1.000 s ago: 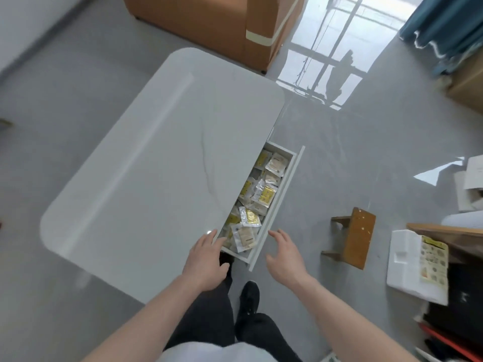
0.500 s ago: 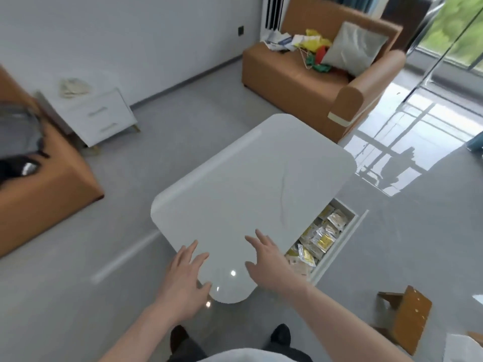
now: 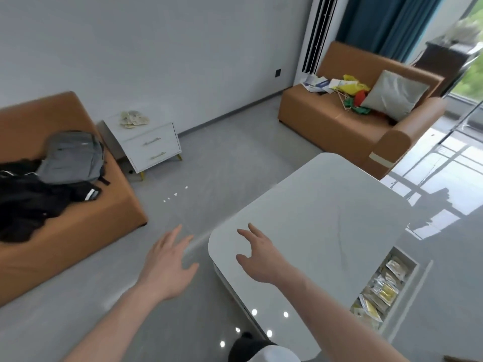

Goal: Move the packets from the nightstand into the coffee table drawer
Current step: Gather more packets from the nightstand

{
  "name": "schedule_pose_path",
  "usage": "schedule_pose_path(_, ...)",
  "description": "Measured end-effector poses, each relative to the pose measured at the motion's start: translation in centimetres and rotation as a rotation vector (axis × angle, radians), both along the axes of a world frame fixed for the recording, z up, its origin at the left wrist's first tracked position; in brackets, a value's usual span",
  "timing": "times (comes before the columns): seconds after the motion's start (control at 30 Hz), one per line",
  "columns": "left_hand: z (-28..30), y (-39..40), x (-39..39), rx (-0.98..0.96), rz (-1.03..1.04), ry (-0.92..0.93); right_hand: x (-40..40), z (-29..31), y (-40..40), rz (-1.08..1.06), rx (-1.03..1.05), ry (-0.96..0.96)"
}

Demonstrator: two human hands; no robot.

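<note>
A small pile of pale packets [image 3: 133, 118] lies on top of the white two-drawer nightstand [image 3: 153, 148] by the far wall. The white coffee table [image 3: 313, 231] is at the right; its drawer [image 3: 415, 266] stands open at the lower right, holding several gold and silver packets [image 3: 379, 291]. My left hand [image 3: 168, 262] hovers over the floor with fingers spread and holds nothing. My right hand [image 3: 258, 253] hovers over the table's near corner, fingers relaxed and empty.
An orange sofa [image 3: 65, 205] at the left carries a grey backpack [image 3: 72, 158] and black clothing. A second orange sofa [image 3: 360, 121] at the back right holds a cushion and clutter. Grey floor [image 3: 217, 165] stretches between the table and the nightstand.
The view has swung up and left, away from the drawer, toward the nightstand. Both hands have left the drawer's near end and now reach forward, empty.
</note>
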State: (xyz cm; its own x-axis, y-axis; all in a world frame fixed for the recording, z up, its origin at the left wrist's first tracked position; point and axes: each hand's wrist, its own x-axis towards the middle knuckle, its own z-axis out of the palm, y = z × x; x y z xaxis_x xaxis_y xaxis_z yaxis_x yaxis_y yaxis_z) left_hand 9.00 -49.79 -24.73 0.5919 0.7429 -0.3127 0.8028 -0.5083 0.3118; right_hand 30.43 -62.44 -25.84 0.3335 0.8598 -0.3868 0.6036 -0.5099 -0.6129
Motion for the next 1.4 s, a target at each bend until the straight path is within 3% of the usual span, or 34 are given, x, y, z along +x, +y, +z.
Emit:
schedule_pose_path(0.33,0.9,19.8,1.6,0.018,0.0,-0.024,1.4,-1.3,18.1,0.0,-0.03,0.026)
schedule_pose_path(0.67,1.4,39.6,-5.3,0.04,0.233,-0.014,1.4,0.6,43.8,0.171,0.019,-0.013)
schedule_pose_path(0.93,-0.9,56.5,-6.7,0.003,0.207,0.005,0.8,0.1,59.7,0.146,0.021,-0.02)
schedule_pose_path(1.4,-2.6,84.6,4.9,-0.083,-0.013,-0.004,8.6,-2.4,79.3,-0.016,-0.079,-0.032)
